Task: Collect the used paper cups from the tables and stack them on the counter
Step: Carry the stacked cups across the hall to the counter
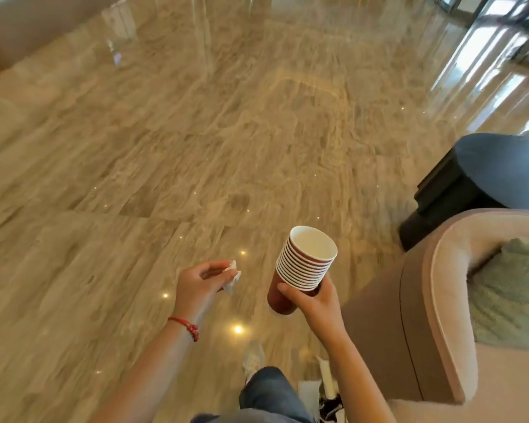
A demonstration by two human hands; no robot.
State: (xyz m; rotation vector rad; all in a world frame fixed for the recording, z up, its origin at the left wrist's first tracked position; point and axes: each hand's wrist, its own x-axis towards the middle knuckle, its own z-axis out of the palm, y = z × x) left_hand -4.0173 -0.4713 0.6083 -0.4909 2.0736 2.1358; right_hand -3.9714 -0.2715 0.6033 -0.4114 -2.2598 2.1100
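Both hands are raised over the glossy marble floor (pixel 196 132), apart from each other. Fingers of the right hand (pixel 316 302) wrap the stack of paper cups (pixel 303 267), tilted with its open mouth upward, while the left hand (pixel 200 280) pinches a crumpled white tissue (pixel 232 277) just left of the stack.

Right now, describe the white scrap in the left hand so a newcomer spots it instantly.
Start from the pink armchair at right, then move left past the stack of red paper cups gripped by the right hand. The left hand pinches a crumpled white tissue at its fingertips: small, white and shapeless, unlike the cups.
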